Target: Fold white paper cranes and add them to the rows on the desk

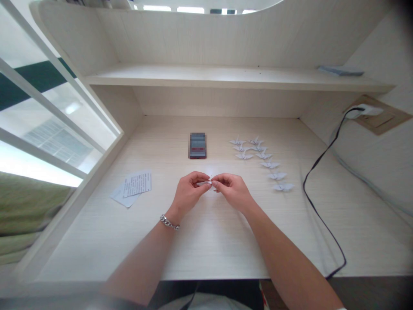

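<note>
Between my fingertips is a small piece of folded white paper (pixel 205 183), mostly covered by the fingers. My left hand (pixel 192 189), with a chain bracelet (pixel 169 222) at its wrist, pinches the paper from the left. From the right, my right hand (pixel 232 189) pinches it too, and the two thumbs nearly meet. Several white paper cranes (pixel 270 164) stand to the right of my hands, some clustered at the back and others trailing toward me. Beyond my hands lies a phone-like dark rectangle (pixel 198 145), its face blurred out.
Printed paper sheets (pixel 138 183) overlap at the left of the desk. A black cable (pixel 306 185) runs from the wall socket (pixel 380 116) down the right side to the front edge. A shelf (pixel 226 76) spans the back, holding a flat item (pixel 341 70). White bars (pixel 41 92) border the left.
</note>
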{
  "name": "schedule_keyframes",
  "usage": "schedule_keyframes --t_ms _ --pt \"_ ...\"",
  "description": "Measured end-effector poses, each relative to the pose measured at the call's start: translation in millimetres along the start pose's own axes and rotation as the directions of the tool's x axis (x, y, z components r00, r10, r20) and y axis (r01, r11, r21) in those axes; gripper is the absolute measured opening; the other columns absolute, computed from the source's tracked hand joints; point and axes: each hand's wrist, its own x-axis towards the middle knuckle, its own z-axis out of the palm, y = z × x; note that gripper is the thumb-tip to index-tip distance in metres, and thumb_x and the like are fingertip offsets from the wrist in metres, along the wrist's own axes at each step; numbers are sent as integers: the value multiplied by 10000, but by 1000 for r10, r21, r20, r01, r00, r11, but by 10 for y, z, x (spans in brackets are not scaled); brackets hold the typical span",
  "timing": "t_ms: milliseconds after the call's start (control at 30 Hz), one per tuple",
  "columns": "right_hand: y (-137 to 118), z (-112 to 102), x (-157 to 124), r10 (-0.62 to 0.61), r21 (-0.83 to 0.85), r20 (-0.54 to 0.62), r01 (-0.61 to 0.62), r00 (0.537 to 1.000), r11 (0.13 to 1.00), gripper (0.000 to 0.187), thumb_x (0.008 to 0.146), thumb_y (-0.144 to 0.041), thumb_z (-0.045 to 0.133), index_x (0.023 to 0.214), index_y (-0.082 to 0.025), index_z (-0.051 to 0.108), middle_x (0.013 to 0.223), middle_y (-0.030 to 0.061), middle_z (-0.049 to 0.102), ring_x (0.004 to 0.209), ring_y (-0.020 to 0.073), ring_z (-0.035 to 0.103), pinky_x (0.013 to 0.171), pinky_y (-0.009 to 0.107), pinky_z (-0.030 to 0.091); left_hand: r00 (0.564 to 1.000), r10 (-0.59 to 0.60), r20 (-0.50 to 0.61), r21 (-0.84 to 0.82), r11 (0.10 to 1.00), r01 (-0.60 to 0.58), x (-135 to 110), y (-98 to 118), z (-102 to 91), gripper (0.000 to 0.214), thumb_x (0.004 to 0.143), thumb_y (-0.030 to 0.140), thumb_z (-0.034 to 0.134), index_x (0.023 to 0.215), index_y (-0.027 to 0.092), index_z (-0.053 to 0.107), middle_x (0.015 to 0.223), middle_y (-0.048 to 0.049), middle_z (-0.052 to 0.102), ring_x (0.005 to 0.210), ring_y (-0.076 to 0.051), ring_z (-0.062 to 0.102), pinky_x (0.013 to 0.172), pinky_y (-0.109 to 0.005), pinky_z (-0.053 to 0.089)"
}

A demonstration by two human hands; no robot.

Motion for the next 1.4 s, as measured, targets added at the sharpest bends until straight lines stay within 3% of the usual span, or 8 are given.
schedule_keyframes --t_ms 333,533,767,1133,1233,1400 --pt "19 -10 9 10 34 -10 -10 1000 999 155 726 -289 612 786 -153 656 690 34 644 622 141 579 584 261 467 1000 4 -19 16 1000 -4 -2 5 32 200 683 257 667 847 144 646 834 -52 664 727 -148 617 652 -257 506" --pt "32 -1 -1 -6 -58 -53 3 999 998 149 754 -273 580 813 -157 652 732 45 657 651 152 594 600 263 470 999 -44 11 -84 995 45 10 4 29 212 712 248 636 894 140 638 846 -52 656 749 -152 609 668 -296 539" --pt "26 18 -24 -54 -152 -63 44 997 987 143 766 -275 566 812 -174 656 744 45 666 667 159 600 616 269 466 999 -35 -30 -103 994 32 18 -21 36 276 649 271 706 876 132 633 827 -59 659 704 -147 615 640 -276 515" --pt "95 51 31 62 136 4 -62 998 989 216 747 -366 589 787 -158 631 715 30 623 643 138 571 622 281 509 997 -1 -74 -82 997 -5 1 -14 53 251 655 268 699 852 143 608 776 -37 653 635 -128 611 605 -257 492" --pt "78 28 14 35 58 -2 -35 999 998 207 743 -356 598 810 -162 629 742 34 634 658 146 576 620 278 488 998 9 -68 -67 998 -14 -12 -1 49 246 669 260 690 866 146 597 774 -38 653 675 -140 623 625 -258 499" --pt "44 -19 -15 -46 -219 -32 38 998 975 134 765 -290 564 776 -179 638 718 30 641 662 152 566 610 268 432 999 -10 -40 -46 999 9 -2 -17 47 223 682 279 673 847 140 615 791 -46 651 710 -155 624 631 -281 521"
